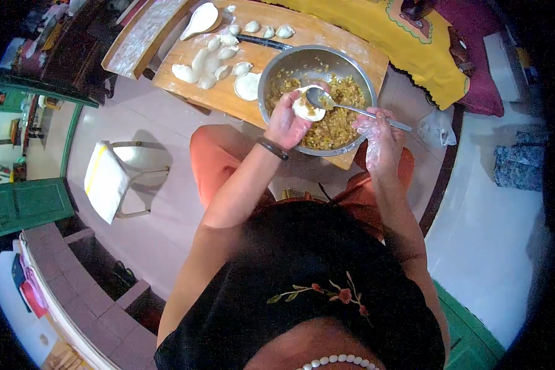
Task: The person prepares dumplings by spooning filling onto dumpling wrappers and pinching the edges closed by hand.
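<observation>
Over the near left part of a large metal bowl (263, 98), my left hand (285, 125) cups a round dumpling wrapper (302, 111) with some filling on it. My right hand (379, 137), dusted with flour, grips the handle of a metal spoon (367, 113). The spoon's bowl rests at or just above the wrapper; contact cannot be made out. Chopped yellow-brown filling (330, 132) fills much of the metal bowl. Left of it, a stack of wrappers (248, 87) lies on the wooden table (277, 18), near several folded dumplings (251, 26) and loose wrappers (205, 65).
A floured wooden tray (143, 40) lies at the table's left end. Past the table is a yellow cloth (376, 37). A chair with a white cover (107, 181) stands on the floor at left. A plastic bag (438, 128) sits at right, beyond the table's edge.
</observation>
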Available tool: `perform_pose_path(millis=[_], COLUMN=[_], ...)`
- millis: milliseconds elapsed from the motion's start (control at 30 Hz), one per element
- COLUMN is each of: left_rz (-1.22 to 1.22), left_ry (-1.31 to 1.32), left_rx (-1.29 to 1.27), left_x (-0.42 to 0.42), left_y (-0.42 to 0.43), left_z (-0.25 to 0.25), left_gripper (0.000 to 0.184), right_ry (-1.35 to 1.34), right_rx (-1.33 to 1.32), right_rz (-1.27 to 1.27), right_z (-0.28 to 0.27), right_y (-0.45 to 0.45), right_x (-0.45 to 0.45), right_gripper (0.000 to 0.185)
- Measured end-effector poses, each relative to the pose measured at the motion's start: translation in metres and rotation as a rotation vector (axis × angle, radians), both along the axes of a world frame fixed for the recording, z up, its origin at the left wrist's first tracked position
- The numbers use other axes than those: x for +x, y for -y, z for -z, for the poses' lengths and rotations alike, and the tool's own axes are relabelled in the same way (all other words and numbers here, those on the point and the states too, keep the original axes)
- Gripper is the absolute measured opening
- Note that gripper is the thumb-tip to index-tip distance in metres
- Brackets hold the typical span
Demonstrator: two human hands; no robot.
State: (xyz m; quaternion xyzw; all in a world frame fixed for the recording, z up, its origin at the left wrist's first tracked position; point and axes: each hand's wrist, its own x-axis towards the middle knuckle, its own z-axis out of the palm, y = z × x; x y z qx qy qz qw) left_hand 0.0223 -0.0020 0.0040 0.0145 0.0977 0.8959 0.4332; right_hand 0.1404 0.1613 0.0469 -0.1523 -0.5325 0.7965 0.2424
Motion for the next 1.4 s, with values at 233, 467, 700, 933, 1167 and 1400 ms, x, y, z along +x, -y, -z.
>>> perform_pose_path(millis=[233, 467, 700, 933, 1167, 1400], left_rz=[-0.118, -0.196, -0.224, -0.259, -0.147, 0.079], left_ry=[0.113, 0.134, 0.039, 0.202, 0.208, 0.09], left_rx=[-0.225, -0.313, -0.358, -0.247, -0.248, 0.009], left_x=[0.004, 0.005, 0.007, -0.012, -0.018, -0.016], left_y=[-0.008, -0.018, -0.022, -0.01, 0.002, 0.018], left_z=[0.007, 0.01, 0.016, 0.013, 0.005, -0.008], left_gripper=[0.038, 0.032, 0.034, 0.037, 0.042, 0.044], right_ry=[-0.02, 0.024, 0.087, -0.073, -0.419, -0.436], right_rx=[0.099, 0.18, 0.315, 0.868, 1.134, 1.311], right_rz=[-0.006, -0.027, 0.024, 0.161, 0.089, -0.22], right_z=[0.022, 0.03, 0.023, -0.012, 0.008, 0.013], right_y=[0.005, 0.003, 0.007, 0.002, -0.01, 0.021], right_x=[0.0, 0.0, -0.001, 0.004, -0.049, -0.057], right_gripper=[0.019, 0.013, 0.015, 0.013, 0.013, 0.022])
